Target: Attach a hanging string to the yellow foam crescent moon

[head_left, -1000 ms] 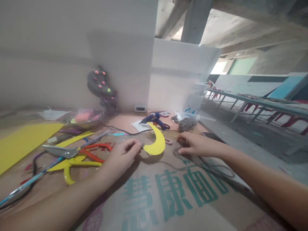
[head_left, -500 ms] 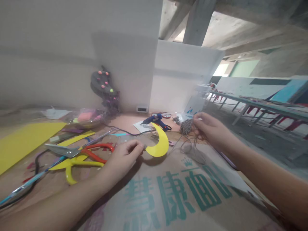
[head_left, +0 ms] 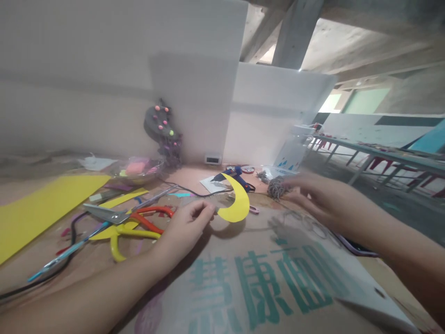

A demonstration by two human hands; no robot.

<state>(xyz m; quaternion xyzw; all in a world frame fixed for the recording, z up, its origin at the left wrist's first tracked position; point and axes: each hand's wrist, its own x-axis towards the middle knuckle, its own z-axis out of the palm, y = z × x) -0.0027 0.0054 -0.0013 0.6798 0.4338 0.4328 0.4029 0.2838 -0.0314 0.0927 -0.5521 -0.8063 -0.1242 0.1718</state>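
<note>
My left hand pinches one tip of a yellow crescent-shaped paper cutout and holds it just above the cardboard sheet. My right hand is blurred, reaching toward a small ball of grey twine, with a thin strand of twine trailing over the cardboard under it. Whether its fingers grip the strand I cannot make out.
Orange-handled scissors and yellow-handled scissors lie to the left beside yellow paper. A blue glue gun sits behind the crescent. A dark decorated object leans on the white partition. Other tables stand at the right.
My right hand lifted from the cardboard to the twine ball, then dropped lower and leftward beside it. My left hand kept hold of the crescent. The view shifted slightly.
</note>
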